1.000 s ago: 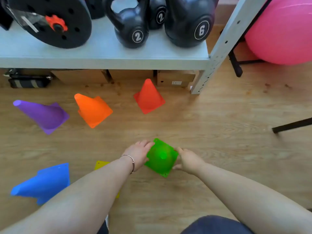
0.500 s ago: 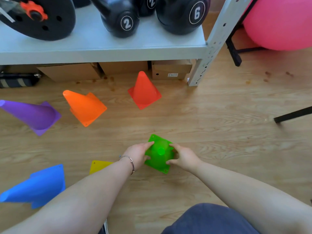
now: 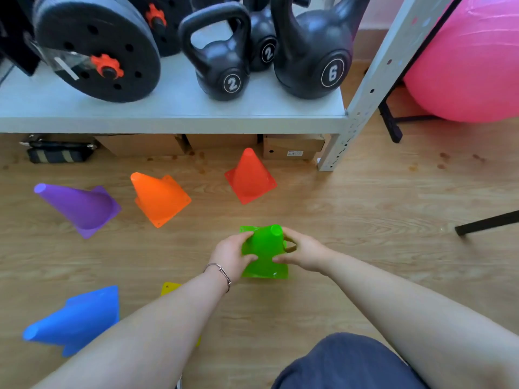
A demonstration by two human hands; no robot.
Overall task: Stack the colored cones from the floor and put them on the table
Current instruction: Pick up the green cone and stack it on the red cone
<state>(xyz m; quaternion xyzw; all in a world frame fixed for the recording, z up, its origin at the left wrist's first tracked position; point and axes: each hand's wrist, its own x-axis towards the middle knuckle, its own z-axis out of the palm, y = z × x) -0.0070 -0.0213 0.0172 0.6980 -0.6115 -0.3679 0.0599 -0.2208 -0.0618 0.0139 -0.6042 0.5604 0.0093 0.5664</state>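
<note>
Both my left hand (image 3: 231, 255) and right hand (image 3: 304, 252) clasp the green cone (image 3: 265, 252), with five other cones around: purple (image 3: 80, 206), orange (image 3: 160, 197), red (image 3: 250, 178), blue (image 3: 75, 321), yellow (image 3: 168, 288).

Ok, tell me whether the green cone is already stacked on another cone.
No: the green cone is held alone between the left hand and right hand, apart from the others.

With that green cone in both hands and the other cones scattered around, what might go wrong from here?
Three things, possibly. The left hand and right hand hold the green cone by its smooth sides, so it might slip. The yellow cone lies mostly hidden under the left forearm and could be bumped or overlooked. The table already carries kettlebells and weight plates, leaving little bare space for a stack.
</note>
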